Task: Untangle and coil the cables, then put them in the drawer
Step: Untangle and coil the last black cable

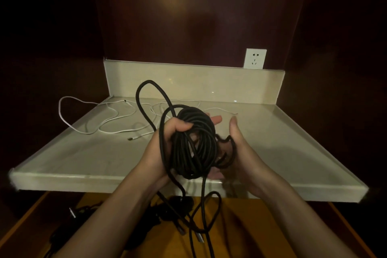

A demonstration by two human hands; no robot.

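both hands work one black cable (194, 142): left hand (167, 144) fingers clamp its coil to keep the loops together; right hand (238, 148), fingers apart, cups the side.

two hands: the left hand (167, 142) and the right hand (240, 148). one black cable coil (194, 144) between them. white cables (100, 119) on the counter (293, 153) toward its back left corner, count unclear. more black cables (163, 213) in one open drawer (240, 226). one wall socket (255, 58).
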